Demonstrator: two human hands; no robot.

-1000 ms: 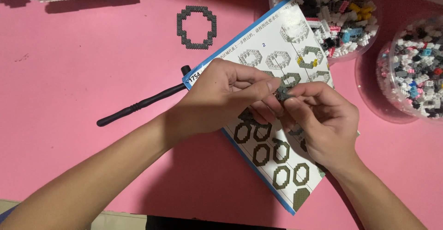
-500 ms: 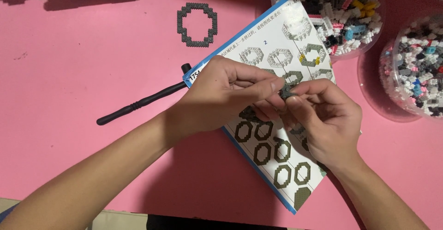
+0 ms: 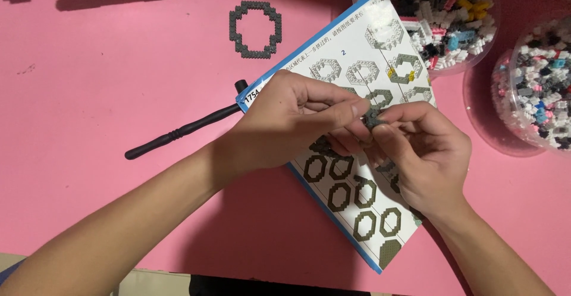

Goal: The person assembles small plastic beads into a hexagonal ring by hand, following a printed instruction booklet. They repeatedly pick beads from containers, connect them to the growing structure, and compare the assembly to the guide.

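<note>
Pinching from both sides, you hold a small clump of grey bricks (image 3: 373, 117) between your two hands, lifted just above the instruction sheet (image 3: 357, 76). Your left hand (image 3: 291, 123) closes thumb and forefinger on the clump's left edge, the other fingers curled under; your right hand (image 3: 422, 153) closes on its right edge, thumb on top, so each hand braces against the other's push. That grip suits a piece this tiny: neither hand could steady it alone while pressing.

You keep the clump right over the sheet, which lies slanted on the pink table (image 3: 119, 82) with its blue border toward you, so the printed ring diagrams stay readable beside your fingers. Part of the sheet is hidden under your hands.

A finished grey ring (image 3: 255, 28) of bricks lies flat on the table beyond your left hand, well apart from the work, set out of the way. A black stick-like tool (image 3: 178, 132) lies at an angle near your left wrist, its tip touching or tucked under the sheet's edge; I cannot tell which.

Two clear round tubs of mixed bricks stand to the upper right: one tub (image 3: 437, 10) just past the sheet's far corner, the other tub (image 3: 535, 88) near your right hand, both close enough to pick from.
</note>
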